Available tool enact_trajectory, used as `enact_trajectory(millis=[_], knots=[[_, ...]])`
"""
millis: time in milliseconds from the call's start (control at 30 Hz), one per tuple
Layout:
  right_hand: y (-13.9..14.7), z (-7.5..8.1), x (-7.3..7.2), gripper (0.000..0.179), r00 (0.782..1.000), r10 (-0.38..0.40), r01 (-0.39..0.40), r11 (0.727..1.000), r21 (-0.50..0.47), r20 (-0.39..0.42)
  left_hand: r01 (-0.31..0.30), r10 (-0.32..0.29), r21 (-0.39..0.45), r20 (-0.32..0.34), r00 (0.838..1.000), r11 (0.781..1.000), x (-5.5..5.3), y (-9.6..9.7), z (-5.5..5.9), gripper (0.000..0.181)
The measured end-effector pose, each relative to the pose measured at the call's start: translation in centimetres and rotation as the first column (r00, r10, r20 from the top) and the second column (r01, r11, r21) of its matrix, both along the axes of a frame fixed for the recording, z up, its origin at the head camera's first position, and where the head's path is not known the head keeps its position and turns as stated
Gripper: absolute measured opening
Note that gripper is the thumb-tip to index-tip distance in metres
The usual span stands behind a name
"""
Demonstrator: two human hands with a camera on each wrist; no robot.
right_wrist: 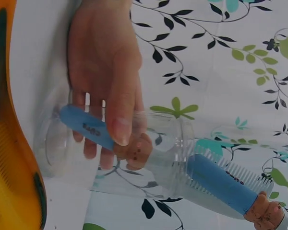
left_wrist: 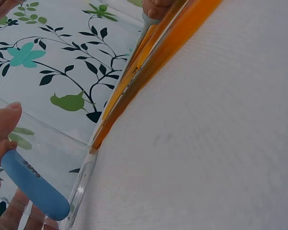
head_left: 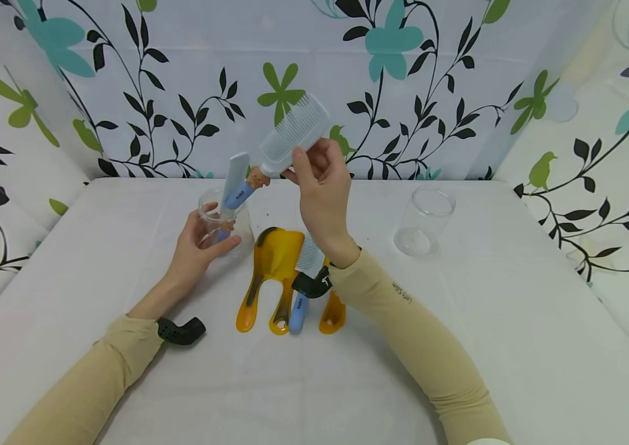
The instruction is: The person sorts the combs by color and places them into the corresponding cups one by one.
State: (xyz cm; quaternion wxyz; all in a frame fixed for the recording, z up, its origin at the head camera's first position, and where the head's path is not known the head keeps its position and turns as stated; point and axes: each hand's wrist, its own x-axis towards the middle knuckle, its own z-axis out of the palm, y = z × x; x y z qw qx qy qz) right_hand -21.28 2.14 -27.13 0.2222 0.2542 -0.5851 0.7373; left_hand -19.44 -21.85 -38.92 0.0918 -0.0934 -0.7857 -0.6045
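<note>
My left hand grips a clear plastic jar, thumb in front and fingers behind, as the right wrist view shows. Inside the jar stands a comb, its blue handle down and its pale teeth above the rim. My right hand pinches a second, wider pale comb by its head. That comb tilts, with its blue handle and brown bear figure angled down by the jar's mouth. The right hand itself is out of the right wrist view.
Several amber-yellow combs lie on the white table between the arms, with another blue-handled comb among them. Another clear jar stands at the right. A leaf-patterned cloth hangs behind the table.
</note>
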Motion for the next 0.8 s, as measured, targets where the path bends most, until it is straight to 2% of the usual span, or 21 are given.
enact_trajectory(millis=[133,433,633,800], knots=[[-0.5,-0.7,-0.2,0.029,1.0,0.021,-0.02,0.999,0.033,-0.02,-0.001,0.001,-0.005,0.008,1.0,1.0,-0.1,0.1,0.0,0.07],[-1.0,-1.5,-0.3,0.026,0.997,0.058,-0.048,0.981,0.19,-0.048,-0.016,0.017,-0.029,0.028,0.999,0.999,0.0,0.1,0.1,0.075],[-1.2,-2.0,-0.2,0.028,0.994,0.109,-0.11,0.967,0.229,0.018,-0.027,0.028,-0.028,0.043,0.999,0.999,0.1,0.2,0.0,0.077],[-1.4,-2.2,0.0,0.025,0.988,0.142,-0.152,0.963,0.22,0.059,-0.031,0.033,-0.031,0.054,0.998,0.999,0.3,0.3,0.0,0.077]])
